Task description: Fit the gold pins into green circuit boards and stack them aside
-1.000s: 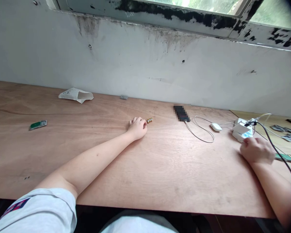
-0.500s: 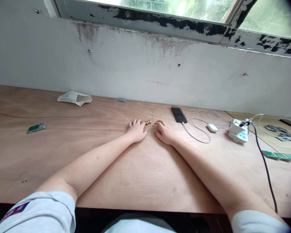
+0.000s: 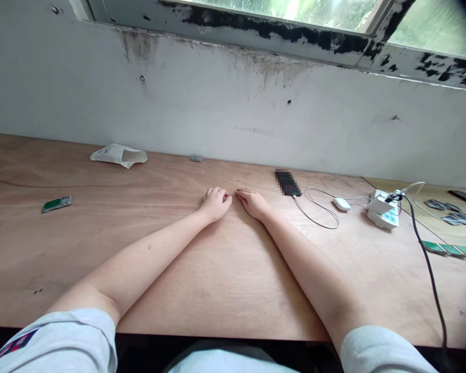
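Observation:
My left hand [image 3: 215, 204] rests on the wooden table [image 3: 217, 280] with its fingers curled and the thumb drawn in. Whatever lies under or inside those fingers is hidden. Just to its right, separated by a narrow gap, my right hand [image 3: 253, 202] lies low on the tabletop, fingers stretched out toward the left hand. Nothing shows in it. No small striped pieces can be seen between the hands.
A dark phone [image 3: 288, 182] on a white cable lies right of my hands, near a white earbud case [image 3: 341, 204] and a power adapter [image 3: 383, 210]. Green circuit boards [image 3: 450, 249] lie far right; another green board [image 3: 57, 204] and a paper bag [image 3: 119, 155] lie left.
The small yellow-and-dark pieces beside my left fingertips are out of sight. My left fingers have curled in, and my right hand has shifted left and flattened.

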Demonstrator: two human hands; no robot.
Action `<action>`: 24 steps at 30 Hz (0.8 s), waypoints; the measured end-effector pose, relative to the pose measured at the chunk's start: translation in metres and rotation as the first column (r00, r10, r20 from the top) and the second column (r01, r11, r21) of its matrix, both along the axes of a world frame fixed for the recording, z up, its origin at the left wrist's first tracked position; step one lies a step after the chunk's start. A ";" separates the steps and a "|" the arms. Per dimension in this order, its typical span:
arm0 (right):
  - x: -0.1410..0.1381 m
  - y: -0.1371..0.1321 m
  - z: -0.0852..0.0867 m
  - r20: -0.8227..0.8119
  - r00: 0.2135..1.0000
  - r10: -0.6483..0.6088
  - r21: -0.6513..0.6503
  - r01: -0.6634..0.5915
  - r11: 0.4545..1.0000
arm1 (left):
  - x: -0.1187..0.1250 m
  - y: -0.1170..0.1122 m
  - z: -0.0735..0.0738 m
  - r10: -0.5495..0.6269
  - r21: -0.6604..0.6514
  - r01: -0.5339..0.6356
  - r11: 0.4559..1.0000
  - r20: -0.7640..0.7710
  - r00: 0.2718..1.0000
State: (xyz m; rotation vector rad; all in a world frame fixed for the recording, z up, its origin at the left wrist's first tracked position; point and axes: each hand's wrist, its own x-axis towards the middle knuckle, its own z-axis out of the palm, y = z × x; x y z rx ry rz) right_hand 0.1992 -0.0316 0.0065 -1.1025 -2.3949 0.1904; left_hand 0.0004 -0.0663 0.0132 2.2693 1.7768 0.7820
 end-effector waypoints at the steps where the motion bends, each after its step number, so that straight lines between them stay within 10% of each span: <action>1: 0.001 -0.001 0.000 0.004 1.000 -0.017 0.000 0.017 1.000 | -0.004 0.002 0.001 0.003 0.004 -0.003 1.000 -0.010 1.000; 11: 0.006 -0.001 0.000 0.022 0.999 -0.025 -0.005 0.025 1.000 | -0.111 0.045 0.030 0.440 -0.026 -0.453 0.891 -0.197 0.876; 18: 0.006 -0.001 0.001 0.029 0.999 -0.020 0.004 0.020 1.000 | -0.230 0.050 0.050 0.783 -0.035 -0.864 0.502 -0.405 0.471; 24: 0.006 -0.003 0.004 0.016 1.000 -0.008 -0.007 0.008 1.000 | -0.291 0.024 0.048 0.880 -0.100 -0.987 0.124 -0.449 0.156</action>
